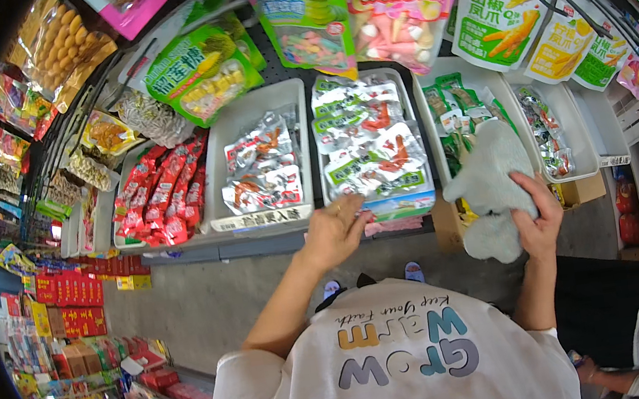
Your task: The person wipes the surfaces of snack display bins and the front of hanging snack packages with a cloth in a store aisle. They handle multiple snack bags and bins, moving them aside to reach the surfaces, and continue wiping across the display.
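Observation:
My right hand (539,213) grips a pale grey-green cloth (495,176), which hangs over the front edge of a white bin (429,124) of green snack packets (454,97). My left hand (336,233) is at the front left corner of the neighbouring white bin (408,82), which is filled with silver and green snack packets (375,159). Its fingers are bent at the rim; whether they hold anything cannot be told. Left of it stands a white bin (218,164) with silver and red packets (266,185).
Red snack packets (164,189) fill a bin further left. Candy bags (305,20) hang on hooks above the bins. Cardboard boxes (581,189) stand under the shelf. Another person in black and white clothing (607,313) is close at the right. Stocked shelves (155,378) line the left.

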Available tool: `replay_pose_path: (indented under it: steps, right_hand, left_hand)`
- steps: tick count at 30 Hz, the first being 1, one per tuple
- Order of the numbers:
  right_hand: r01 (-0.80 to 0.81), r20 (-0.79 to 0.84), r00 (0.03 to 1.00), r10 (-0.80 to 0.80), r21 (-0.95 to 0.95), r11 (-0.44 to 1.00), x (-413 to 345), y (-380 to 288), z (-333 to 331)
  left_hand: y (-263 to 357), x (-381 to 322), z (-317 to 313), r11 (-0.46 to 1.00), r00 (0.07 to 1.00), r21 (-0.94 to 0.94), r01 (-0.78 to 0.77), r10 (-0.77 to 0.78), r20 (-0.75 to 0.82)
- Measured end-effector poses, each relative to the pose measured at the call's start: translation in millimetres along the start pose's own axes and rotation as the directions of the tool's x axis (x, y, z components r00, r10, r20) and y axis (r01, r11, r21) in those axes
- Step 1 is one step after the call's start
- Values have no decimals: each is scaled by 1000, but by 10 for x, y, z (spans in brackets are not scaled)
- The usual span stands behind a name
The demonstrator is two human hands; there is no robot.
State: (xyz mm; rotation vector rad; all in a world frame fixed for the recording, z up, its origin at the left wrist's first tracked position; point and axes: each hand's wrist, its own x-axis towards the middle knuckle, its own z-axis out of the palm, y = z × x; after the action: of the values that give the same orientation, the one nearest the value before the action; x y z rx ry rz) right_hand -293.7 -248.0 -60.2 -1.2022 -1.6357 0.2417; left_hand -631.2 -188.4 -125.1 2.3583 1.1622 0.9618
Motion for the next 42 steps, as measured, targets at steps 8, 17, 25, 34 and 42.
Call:
replay_pose_path:
  steps: [8, 17, 25, 34, 42]
  right_hand:
    - [-171, 314, 918, 244, -241, 955, -851, -834, 1058]
    - [-447, 484, 379, 789, -651, 614, -2450, -235, 2460]
    - [-788, 295, 91, 951, -562, 250, -3255, -238, 2039]
    - [-864, 7, 219, 976, -463, 197, -4467, -51, 2025]
    - [-942, -181, 37, 983, -335, -27, -4024, 401, 1401]
  left_hand:
    - [-872, -930, -1000, 998, 996, 63, 5, -11, 93]
    - [-1949, -1611, -1396, 966, 906, 213, 148, -219, 362]
    - [-1866, -805, -1183, 957, 974, 290, 35, -98, 205]
    - [-1553, -229, -798, 988, 990, 149, -49, 28, 138]
    - [-407, 5, -358, 966, 903, -180, -184, 239, 357]
